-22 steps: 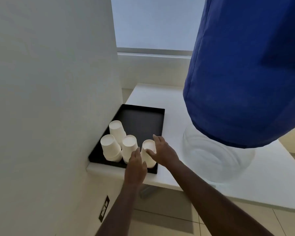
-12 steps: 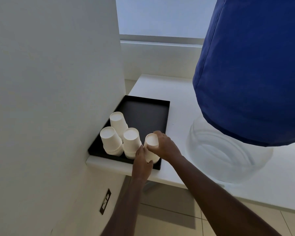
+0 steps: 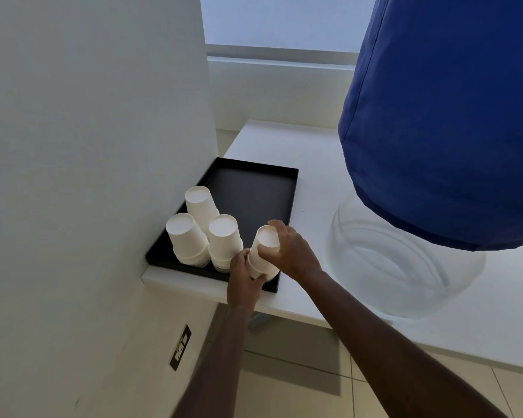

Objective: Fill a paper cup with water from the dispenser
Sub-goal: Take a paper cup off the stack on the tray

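Observation:
Several stacks of upside-down white paper cups stand at the near left end of a black tray (image 3: 254, 191). My right hand (image 3: 293, 251) is closed around the top cup (image 3: 264, 242) of the rightmost stack, which leans to the right. My left hand (image 3: 243, 282) grips the lower cups of that same stack (image 3: 261, 268) at its base. Three other stacks (image 3: 224, 239) stand upright to the left. The dispenser's water bottle (image 3: 399, 267), under a blue cloth cover (image 3: 450, 131), rises at the right; no tap is visible.
The tray lies on a white counter (image 3: 314, 146) against a white wall (image 3: 88, 146) on the left. A window sill runs along the back. A wall socket (image 3: 180, 346) sits low on the wall, above a tiled floor.
My right hand has closed further round the top cup and the stack now leans right. My left hand has slid onto the stack's base. The view has shifted slightly.

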Motion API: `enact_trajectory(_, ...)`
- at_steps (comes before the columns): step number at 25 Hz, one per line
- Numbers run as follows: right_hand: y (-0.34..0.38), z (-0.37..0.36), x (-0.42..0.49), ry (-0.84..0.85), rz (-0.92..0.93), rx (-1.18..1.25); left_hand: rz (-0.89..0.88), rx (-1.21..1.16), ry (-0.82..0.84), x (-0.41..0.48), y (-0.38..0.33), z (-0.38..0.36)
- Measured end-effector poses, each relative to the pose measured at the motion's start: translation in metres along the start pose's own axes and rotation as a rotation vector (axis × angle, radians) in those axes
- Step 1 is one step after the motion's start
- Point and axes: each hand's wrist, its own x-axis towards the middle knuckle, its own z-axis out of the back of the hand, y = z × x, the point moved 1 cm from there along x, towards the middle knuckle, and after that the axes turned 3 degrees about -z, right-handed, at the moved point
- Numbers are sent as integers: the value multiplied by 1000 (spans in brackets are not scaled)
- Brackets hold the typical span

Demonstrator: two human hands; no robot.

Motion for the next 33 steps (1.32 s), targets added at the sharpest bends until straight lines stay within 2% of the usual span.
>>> enact_trajectory(11, 2, 8, 5, -51, 79, 29, 36, 12, -2, 1, 8, -5)
enact_trajectory(18, -1, 42, -21, -306, -12, 395, 72, 31, 2, -3, 2, -8)
enact_trajectory(21, -9, 45, -48, -376, -128, 560, 88, -92, -144, -19, -11, -11)
enact_trajectory(24, -20, 36, -78, -391, -197, 671, -53, -218, -390, -38, -27, -13)
enact_trajectory(25, -23, 33, -88, -391, -221, 698, -117, -281, -374, -44, -35, -14)
enact_trajectory(27, -30, 27, -105, -381, -294, 745, -225, -320, -218, -56, -50, -16)
enact_trajectory(30, -42, 27, -124, -298, -376, 716, -320, -191, -23, -65, -65, -22)
enact_trajectory(33, -54, 37, -137, -79, -355, 529, -399, 11, 173, -71, -71, -24)
